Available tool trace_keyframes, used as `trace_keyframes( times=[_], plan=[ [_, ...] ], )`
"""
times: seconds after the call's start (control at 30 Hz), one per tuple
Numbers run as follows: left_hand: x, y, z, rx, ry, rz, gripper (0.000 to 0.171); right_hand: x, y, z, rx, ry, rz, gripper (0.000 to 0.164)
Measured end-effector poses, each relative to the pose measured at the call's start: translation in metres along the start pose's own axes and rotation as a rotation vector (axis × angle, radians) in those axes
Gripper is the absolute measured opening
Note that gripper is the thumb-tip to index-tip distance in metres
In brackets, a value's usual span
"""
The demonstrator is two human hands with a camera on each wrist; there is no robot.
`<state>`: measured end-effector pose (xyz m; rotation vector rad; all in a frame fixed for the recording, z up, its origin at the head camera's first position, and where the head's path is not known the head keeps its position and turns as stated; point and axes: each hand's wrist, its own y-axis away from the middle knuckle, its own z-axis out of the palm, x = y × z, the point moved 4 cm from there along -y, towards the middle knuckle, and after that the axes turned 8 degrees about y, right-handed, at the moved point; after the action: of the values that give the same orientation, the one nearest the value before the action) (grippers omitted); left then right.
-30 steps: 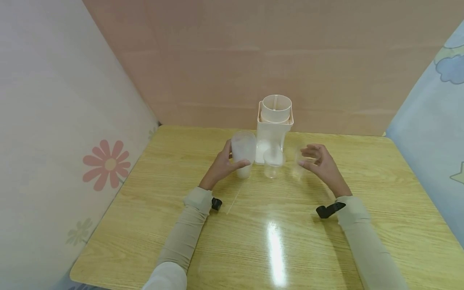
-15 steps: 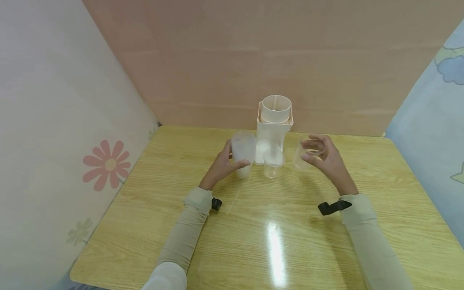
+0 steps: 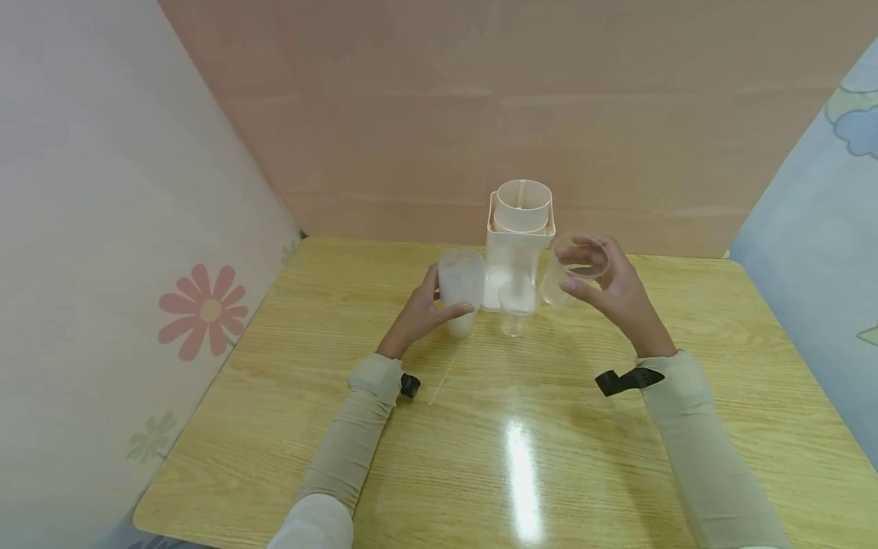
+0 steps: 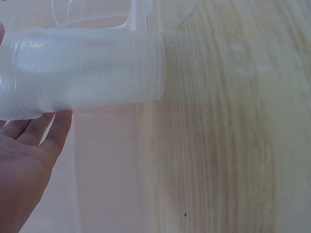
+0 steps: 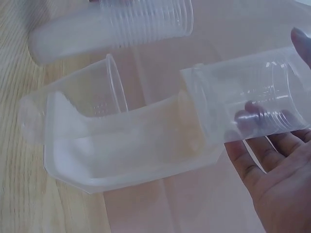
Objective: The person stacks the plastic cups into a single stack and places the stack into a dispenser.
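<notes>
My left hand [image 3: 424,314] grips a stack of nested clear plastic cups [image 3: 461,280], rims up, its base on or close to the table. The stack's ribbed rims also show in the right wrist view. In my right hand [image 3: 620,299] is a single clear plastic cup [image 3: 555,284], tilted and raised off the table, thumb and fingers curled round its upper part. Between the hands stands another clear cup [image 3: 513,316], upright on the table. Right behind it is a white cup holder [image 3: 511,255] with a round tube at its top.
The wooden table [image 3: 439,457] ends at a pink backdrop [image 3: 411,137] behind the holder. A thin pale straw-like line [image 3: 441,383] lies near the left wrist. Patterned walls flank the table.
My right hand has lifted the cup from near the tabletop and moved it up and back, beside the holder. The left hand and its stack have stayed put.
</notes>
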<state>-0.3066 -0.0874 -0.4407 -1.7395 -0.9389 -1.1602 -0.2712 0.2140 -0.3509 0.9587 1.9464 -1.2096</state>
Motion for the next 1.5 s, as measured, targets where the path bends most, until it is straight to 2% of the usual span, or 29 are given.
trace_keyframes(
  times=[0.33,0.57,0.77,1.07,1.1,1.5],
  plan=[
    [-0.002,-0.003,-0.001,-0.003,-0.002,0.007,0.092,-0.005,-0.01,0.003,-0.006,-0.035,-0.029,0.06],
    [-0.005,-0.001,-0.002,0.003,0.011,-0.025,0.092,-0.01,-0.021,0.009,-0.019,-0.074,-0.064,0.059],
    [-0.005,-0.001,-0.003,0.008,0.004,-0.005,0.09,-0.015,-0.03,0.013,-0.023,-0.079,-0.086,0.059],
    [-0.005,-0.003,-0.001,0.013,0.02,-0.011,0.09,-0.021,-0.039,0.016,-0.003,-0.075,-0.079,0.057],
    [-0.001,-0.002,0.0,0.008,0.024,-0.024,0.089,-0.022,-0.04,0.017,-0.004,-0.07,-0.076,0.057],
    [-0.003,-0.004,0.004,0.014,0.02,-0.003,0.087,-0.027,-0.049,0.027,-0.019,-0.069,-0.076,0.056]
  ],
)
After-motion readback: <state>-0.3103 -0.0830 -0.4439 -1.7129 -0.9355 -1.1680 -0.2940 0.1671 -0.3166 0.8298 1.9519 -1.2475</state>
